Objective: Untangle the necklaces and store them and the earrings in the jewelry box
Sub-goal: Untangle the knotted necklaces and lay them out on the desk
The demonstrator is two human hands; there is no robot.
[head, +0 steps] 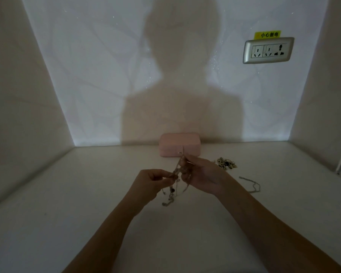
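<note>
Dim white worktop (pixel 67 194); mid-worktop my left hand (pixel 152 182) and right hand (pixel 201 176) each pinch the tangled necklaces (pixel 173 190). I should tease loops loose, not pull.

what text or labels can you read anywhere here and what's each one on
"小心触电": red characters on the yellow sticker on the wall, just above the wall socket.
Wall socket: no readable markings on its face.
Jewelry box: no text or brand visible.
</note>
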